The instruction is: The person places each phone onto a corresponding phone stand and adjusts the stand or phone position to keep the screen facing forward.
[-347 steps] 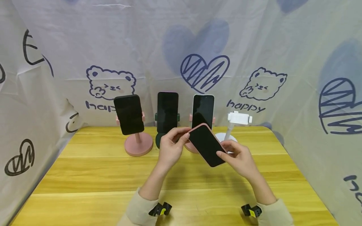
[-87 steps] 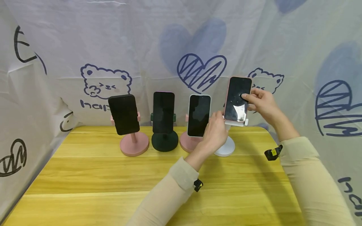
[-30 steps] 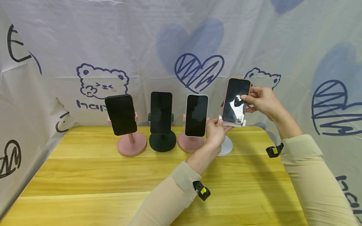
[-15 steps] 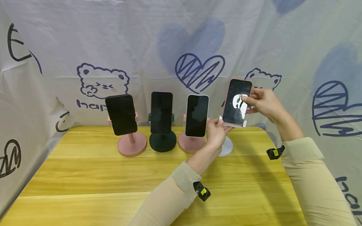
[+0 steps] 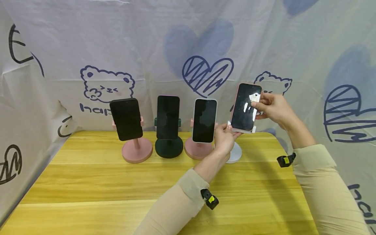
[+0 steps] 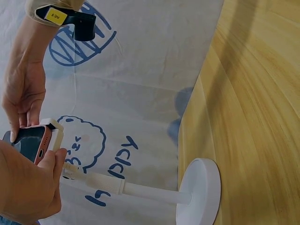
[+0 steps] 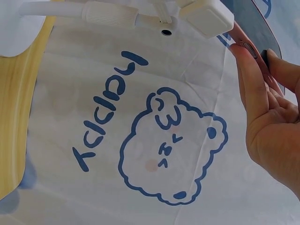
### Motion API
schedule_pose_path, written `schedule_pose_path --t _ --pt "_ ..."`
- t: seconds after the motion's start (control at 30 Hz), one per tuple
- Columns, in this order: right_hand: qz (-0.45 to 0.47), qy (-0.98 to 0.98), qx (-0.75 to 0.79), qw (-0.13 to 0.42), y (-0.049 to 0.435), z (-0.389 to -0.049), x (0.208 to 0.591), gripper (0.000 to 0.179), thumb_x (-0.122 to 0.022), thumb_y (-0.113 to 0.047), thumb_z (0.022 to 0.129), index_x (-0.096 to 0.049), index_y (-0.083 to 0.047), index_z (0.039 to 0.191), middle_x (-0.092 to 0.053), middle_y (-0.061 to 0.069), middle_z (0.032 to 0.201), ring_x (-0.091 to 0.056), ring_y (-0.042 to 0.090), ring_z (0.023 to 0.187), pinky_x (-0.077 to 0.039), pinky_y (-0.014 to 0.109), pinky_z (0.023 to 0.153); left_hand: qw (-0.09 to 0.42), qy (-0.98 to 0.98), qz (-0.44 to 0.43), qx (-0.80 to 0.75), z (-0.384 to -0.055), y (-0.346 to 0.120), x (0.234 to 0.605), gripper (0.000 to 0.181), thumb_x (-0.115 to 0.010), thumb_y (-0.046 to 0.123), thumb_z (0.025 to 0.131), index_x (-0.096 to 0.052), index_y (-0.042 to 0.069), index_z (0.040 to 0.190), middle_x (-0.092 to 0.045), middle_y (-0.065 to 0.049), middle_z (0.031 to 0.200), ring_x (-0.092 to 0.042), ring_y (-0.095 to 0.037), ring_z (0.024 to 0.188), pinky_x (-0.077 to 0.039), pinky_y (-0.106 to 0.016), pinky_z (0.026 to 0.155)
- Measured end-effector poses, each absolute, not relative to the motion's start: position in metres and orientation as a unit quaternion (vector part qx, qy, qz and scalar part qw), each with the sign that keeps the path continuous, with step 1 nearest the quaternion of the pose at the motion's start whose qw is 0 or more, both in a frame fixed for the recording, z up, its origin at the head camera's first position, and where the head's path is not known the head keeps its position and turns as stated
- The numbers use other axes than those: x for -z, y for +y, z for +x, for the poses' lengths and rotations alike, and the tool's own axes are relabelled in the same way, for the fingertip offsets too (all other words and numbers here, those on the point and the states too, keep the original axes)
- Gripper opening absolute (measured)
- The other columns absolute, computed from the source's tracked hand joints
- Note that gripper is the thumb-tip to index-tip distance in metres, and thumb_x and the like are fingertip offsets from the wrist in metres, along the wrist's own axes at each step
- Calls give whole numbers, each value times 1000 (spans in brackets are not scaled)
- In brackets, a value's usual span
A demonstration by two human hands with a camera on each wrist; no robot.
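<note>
A pink-cased smartphone stands nearly upright, tilted slightly, against the white phone stand at the row's right end. My right hand pinches the phone's right edge, thumb on the screen and fingers behind. At the lower left, my left hand grips the stand's clamp near the phone's bottom corner. From the left wrist view, the phone's bottom edge lies along the white clamp. The right wrist view shows the pink side edge with its buttons, between right thumb and fingers.
Left of the white stand, a white-edged phone, a dark phone and a black phone sit in pink, dark green and pink stands. A printed cloth hangs behind the wooden table.
Earlier, both hands held the phone low before the stands. It then rose to the white stand, and my left hand shifted to the clamp. Within the last second the phone sank slightly.
</note>
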State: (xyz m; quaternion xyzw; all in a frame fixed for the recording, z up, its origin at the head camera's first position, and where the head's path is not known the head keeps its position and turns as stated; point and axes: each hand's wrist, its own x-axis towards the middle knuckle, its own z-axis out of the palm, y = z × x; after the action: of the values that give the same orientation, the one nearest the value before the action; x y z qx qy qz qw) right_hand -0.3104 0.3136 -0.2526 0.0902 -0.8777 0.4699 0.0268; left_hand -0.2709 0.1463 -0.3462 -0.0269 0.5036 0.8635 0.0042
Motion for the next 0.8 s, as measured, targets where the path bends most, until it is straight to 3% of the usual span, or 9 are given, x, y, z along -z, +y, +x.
schedule_pose_path --t 0.8 --pt "93 -884 -456 36 315 -307 258 43 -63 -19 105 -55 10 136 -72 -2 97 -72 8 80 -64 30 71 8 512 -27 -859 -271 145 349 34 -41 0 110 -50 -19 137 -57 -31 134 -71 -38 106 -60 -40 95"
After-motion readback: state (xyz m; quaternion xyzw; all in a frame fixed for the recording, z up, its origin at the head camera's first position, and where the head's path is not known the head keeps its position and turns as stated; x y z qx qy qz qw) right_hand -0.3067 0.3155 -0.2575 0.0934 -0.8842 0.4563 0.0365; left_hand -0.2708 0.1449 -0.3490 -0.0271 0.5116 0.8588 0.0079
